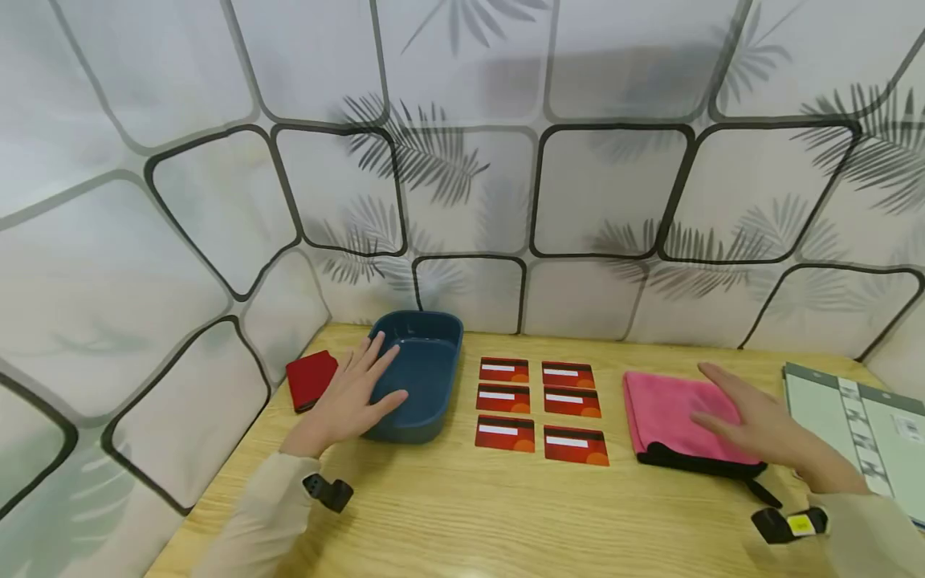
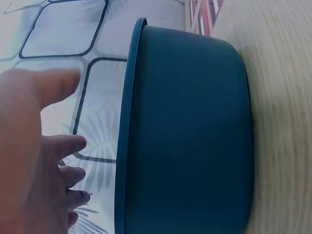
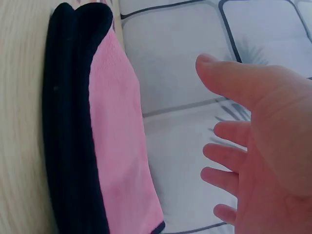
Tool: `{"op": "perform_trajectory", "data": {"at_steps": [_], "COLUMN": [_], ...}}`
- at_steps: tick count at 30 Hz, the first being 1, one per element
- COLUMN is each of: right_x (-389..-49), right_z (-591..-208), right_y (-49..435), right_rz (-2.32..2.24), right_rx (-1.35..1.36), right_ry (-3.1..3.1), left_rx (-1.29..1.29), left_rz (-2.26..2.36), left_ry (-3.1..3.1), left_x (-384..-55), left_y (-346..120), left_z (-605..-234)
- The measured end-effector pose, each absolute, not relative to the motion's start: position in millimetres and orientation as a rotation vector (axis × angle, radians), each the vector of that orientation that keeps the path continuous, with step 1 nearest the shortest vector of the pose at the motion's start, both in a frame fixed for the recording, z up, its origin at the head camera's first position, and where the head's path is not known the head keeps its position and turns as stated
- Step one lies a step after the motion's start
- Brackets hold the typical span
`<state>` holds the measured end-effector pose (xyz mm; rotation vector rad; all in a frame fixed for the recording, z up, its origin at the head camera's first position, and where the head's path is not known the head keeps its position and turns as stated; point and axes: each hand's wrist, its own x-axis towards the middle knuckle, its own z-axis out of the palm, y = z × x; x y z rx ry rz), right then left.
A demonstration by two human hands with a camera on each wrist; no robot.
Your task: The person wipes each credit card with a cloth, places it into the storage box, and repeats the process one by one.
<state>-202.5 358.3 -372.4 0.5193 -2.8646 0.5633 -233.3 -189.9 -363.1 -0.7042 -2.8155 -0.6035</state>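
My left hand (image 1: 354,397), fingers spread, hovers over the near left side of a dark blue plastic tray (image 1: 426,373). In the left wrist view its fingers stand above the rim of the tray (image 2: 190,131) and grip nothing. My right hand (image 1: 759,417) is held over a folded pink cloth (image 1: 668,401) with black edging. Seen from the right wrist, its fingers are loosely extended and apart from the cloth (image 3: 119,131). Between the two hands several red bank cards (image 1: 504,433) lie flat in two columns.
Left of the tray lies a small red item (image 1: 309,377), partly behind the left hand. At the far right is a pale green folder-like item (image 1: 824,409) with a patterned band. A patterned wall covering (image 1: 470,193) rises behind and left of the wooden table (image 1: 448,514).
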Motion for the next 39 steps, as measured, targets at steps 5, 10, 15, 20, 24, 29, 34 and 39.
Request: {"op": "perform_trajectory", "data": {"at_steps": [5, 10, 15, 20, 24, 29, 34, 39], "right_x": [-213.6, -224.9, -236.7, -246.5, -253.8, -260.2, -264.7, -266.2], "right_z": [-368.0, -367.9, -370.7, -377.8, -390.1, -398.0, -395.7, -392.1], "right_y": [352.0, 344.3, 340.4, 341.1, 339.9, 335.7, 334.4, 334.5], "right_rz": [0.603, 0.679, 0.619, 0.569, 0.521, 0.492, 0.494, 0.446], "right_rx": [0.593, 0.601, 0.552, 0.509, 0.532, 0.586, 0.623, 0.561], "right_ry": [-2.885, -2.918, -2.959, -3.045, -3.08, -3.07, -3.08, -3.082], "left_rx": [-0.697, -0.727, -0.79, -0.823, -0.841, -0.855, -0.901, -0.901], "left_rz": [-0.601, -0.571, -0.56, -0.592, -0.562, -0.562, -0.711, -0.728], "left_ry": [-2.726, -2.638, -2.572, -2.526, -2.494, -2.436, -2.409, -2.52], "left_x": [-238.0, -245.9, -253.9, -256.6, -257.0, -255.8, -257.8, -266.1], "left_y": [-181.6, -169.6, -148.9, -129.2, -113.3, -96.8, -81.9, -64.5], "left_z": [-362.4, -361.4, -355.0, -350.2, -352.8, -355.7, -352.6, -352.1]}}
